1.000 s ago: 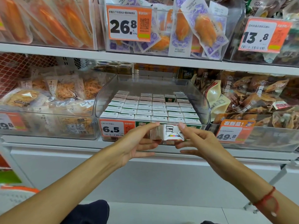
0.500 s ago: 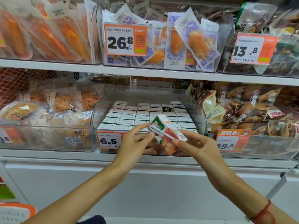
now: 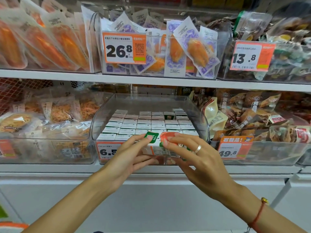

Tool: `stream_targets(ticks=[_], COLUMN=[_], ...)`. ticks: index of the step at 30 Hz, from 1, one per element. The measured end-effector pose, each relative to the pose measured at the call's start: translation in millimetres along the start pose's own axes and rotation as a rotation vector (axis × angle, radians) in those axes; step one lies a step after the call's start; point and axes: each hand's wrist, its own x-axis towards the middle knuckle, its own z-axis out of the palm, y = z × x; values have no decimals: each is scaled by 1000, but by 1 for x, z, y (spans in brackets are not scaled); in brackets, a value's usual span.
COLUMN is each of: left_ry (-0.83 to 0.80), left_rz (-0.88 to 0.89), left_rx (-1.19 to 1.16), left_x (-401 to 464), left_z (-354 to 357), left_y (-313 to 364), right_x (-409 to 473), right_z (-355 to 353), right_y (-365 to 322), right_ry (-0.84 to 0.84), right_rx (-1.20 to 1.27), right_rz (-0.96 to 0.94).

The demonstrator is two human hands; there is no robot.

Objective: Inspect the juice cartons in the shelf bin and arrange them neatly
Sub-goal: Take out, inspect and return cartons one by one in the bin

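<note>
**Carton held crosswise at the bin's front edge**

Both hands were clamped on 1 juice carton (image 3: pixel 158 145), which lay on its side just in front of and slightly above the front wall of the clear shelf bin (image 3: pixel 204 121). Its long axis ran 9 to 3 o'clock, across the person's view. The left hand (image 3: pixel 127 155) pinched the 9 o'clock end, thumb on top over the green patch and fingers curled beneath. The right hand (image 3: pixel 200 158), wearing a ring, gripped the 3 o'clock end with fingertips pressed on the red-orange fruit picture. Neither hand was clearly nearer; they shared the carton about evenly.

The carton looked white with a green panel, a red fruit print and fine text on its near face. No dent or leak could be made out, though blur hid small detail.

The packed cartons (image 3: pixel 148 125) stood upright toward 12 o'clock from the hands, white tops in tidy rows, with 1 green-faced carton (image 3: pixel 169 115) breaking the pattern near the back. To rejoin them, the held carton would likely need turning upright, then moving toward 12 o'clock over the front wall. The 6.5 price tag (image 3: pixel 107 150) sat at about 9 o'clock of the hands.
</note>
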Motion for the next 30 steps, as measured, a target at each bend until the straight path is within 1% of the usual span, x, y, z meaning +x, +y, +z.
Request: stream_targets(ticks=[2,5,8,10,13,16,19,21,25,28,30], left_ry=[-6,-67,-35,13,65,97,216,232,114,-15,-88], left_rz=[-28,-79,-94,-77,-5,159,351,439,504,490,469], left_rx=[-81,-209,-263,-278,-245,-21,334,490,726,863,1006], left_x=[0,3,15,28,58,97,133,153,179,185,186], left_z=[-3,-2,4,9,17,30,44,50,48,39,35], left_y=[4,15,26,33,42,42,36,35,38,46,54], right_x=[2,6,9,7,0,-7,-10,-11,-12,-11,-12], right_z=[1,6,14,20,25,32,40,43,46,48,49], right_y=[3,12,33,54,88,104,105,106,108,108,109], right_ry=[4,22,33,8,-61,-93,-91,-74,-49,-38,-17], right_rx=[-30,-45,-55,-126,-278,-307,-351,-374,-381,-371,-371], right_rz=[-17,16,79,145,332,465,464,450,453,457,453])
